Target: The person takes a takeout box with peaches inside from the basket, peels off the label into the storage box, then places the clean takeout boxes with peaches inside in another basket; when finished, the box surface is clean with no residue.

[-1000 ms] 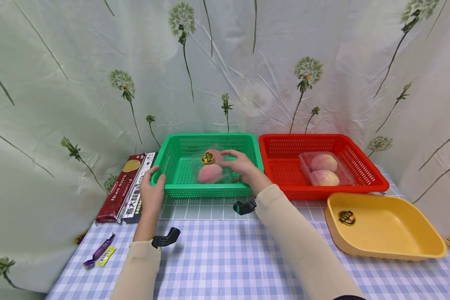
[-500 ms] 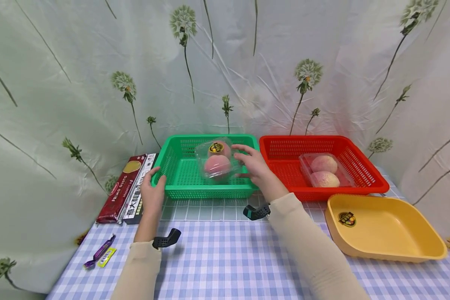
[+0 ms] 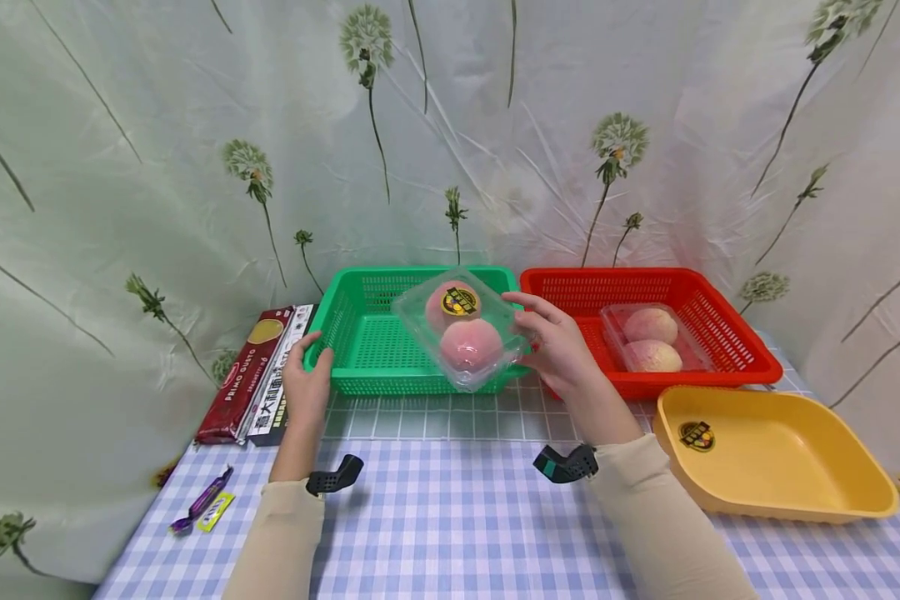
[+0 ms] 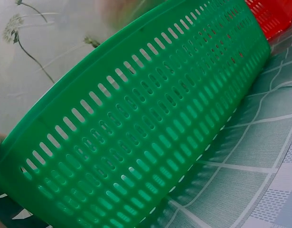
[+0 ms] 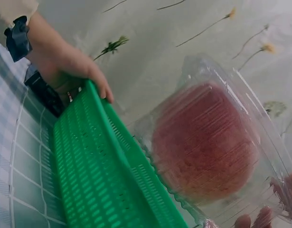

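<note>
My right hand [image 3: 562, 346] grips the right edge of a clear plastic clamshell pack of peaches [image 3: 471, 345], tilted above the front right corner of the green basket [image 3: 390, 383]. Two pink peaches show inside, with a black and yellow sticker on the lid. In the right wrist view one peach [image 5: 205, 142] fills much of the pack, and fingertips [image 5: 264, 216] press on its edge. At the basket's left rim, my left hand [image 3: 307, 383] holds on with the thumb outside the front corner. The left wrist view shows mostly the perforated basket wall [image 4: 136, 123].
A red basket [image 3: 570, 383] on the right holds another pack of two peaches [image 3: 651, 337]. In front of it lies a yellow tray [image 3: 780, 450] with a sticker. Spaghetti packages [image 3: 247, 375] lie left of the green basket, with a purple wrapped candy [image 3: 202, 500] and a yellow packet [image 3: 215, 512] nearer.
My right hand has lifted the peach pack up out of the green basket and brought it to the right and nearer. My left hand has stayed at the basket's rim.
</note>
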`<state>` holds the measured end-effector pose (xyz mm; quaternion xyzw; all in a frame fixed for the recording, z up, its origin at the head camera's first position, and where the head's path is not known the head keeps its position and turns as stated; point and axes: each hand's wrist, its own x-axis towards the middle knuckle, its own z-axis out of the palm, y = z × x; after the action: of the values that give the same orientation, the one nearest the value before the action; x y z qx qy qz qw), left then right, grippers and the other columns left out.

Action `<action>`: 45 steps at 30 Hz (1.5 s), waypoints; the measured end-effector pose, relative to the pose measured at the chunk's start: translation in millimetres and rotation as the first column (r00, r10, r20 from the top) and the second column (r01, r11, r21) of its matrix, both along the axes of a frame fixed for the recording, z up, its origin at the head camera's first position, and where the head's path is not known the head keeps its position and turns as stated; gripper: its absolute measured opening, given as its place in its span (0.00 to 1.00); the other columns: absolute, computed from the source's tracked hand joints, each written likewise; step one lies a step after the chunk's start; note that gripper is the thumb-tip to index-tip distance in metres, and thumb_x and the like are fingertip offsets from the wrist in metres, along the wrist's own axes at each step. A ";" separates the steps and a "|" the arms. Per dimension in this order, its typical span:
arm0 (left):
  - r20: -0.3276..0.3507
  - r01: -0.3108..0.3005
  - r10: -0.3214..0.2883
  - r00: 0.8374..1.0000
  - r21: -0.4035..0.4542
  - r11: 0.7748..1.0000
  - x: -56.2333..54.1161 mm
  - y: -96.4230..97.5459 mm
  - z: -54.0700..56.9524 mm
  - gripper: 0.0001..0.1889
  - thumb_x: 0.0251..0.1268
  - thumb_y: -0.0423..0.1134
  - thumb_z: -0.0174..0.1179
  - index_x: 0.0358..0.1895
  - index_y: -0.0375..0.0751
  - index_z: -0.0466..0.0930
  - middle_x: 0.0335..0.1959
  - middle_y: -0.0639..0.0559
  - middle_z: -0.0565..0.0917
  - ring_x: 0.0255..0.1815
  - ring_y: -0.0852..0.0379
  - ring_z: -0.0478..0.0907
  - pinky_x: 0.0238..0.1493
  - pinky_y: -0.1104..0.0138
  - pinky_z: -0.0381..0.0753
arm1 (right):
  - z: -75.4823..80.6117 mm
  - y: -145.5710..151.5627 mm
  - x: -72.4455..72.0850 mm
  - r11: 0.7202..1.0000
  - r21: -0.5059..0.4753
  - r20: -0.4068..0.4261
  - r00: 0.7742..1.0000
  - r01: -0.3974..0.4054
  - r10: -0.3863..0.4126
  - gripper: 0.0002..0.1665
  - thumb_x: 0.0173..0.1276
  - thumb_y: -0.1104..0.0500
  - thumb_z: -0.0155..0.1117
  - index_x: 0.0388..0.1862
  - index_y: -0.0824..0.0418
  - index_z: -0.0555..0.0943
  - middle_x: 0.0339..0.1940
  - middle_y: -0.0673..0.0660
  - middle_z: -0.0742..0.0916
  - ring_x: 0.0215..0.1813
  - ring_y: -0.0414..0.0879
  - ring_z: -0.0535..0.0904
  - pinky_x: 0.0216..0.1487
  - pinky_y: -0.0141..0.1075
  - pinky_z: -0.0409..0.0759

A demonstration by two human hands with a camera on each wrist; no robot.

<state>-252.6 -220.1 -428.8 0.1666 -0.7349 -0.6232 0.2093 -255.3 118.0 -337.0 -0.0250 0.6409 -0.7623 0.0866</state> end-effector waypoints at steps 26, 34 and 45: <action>-0.158 -0.170 0.156 0.975 -0.077 0.982 6.8 6.0 18.6 0.17 0.72 0.36 0.54 0.60 0.40 0.78 0.67 0.44 0.72 0.73 0.48 0.67 0.74 0.50 0.65 | -49.4 70.3 42.1 0.950 0.141 -0.232 0.924 -0.278 0.304 0.16 0.79 0.58 0.50 0.55 0.48 0.83 0.53 0.41 0.85 0.57 0.43 0.75 0.59 0.37 0.77; -0.464 -0.106 0.052 0.885 -0.091 0.990 20.8 30.4 42.5 0.12 0.72 0.30 0.52 0.52 0.33 0.81 0.57 0.50 0.81 0.61 0.62 0.75 0.65 0.64 0.74 | -68.5 80.3 43.4 0.928 0.227 -0.252 0.902 -0.297 0.350 0.16 0.78 0.61 0.51 0.56 0.59 0.83 0.51 0.41 0.87 0.56 0.41 0.77 0.59 0.37 0.75; -0.262 0.682 -0.770 0.581 -0.359 0.637 36.7 67.4 46.5 0.11 0.75 0.30 0.51 0.54 0.34 0.80 0.49 0.40 0.85 0.44 0.49 0.85 0.45 0.58 0.86 | -91.2 84.0 38.7 0.919 0.301 -0.261 0.905 -0.255 0.336 0.20 0.78 0.62 0.52 0.57 0.79 0.77 0.47 0.41 0.89 0.51 0.38 0.80 0.53 0.29 0.80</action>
<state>-215.9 -152.7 -382.4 -0.3030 -0.7438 -0.5884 0.0936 -216.6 202.0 -428.2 -0.2293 0.7294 -0.6362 0.1038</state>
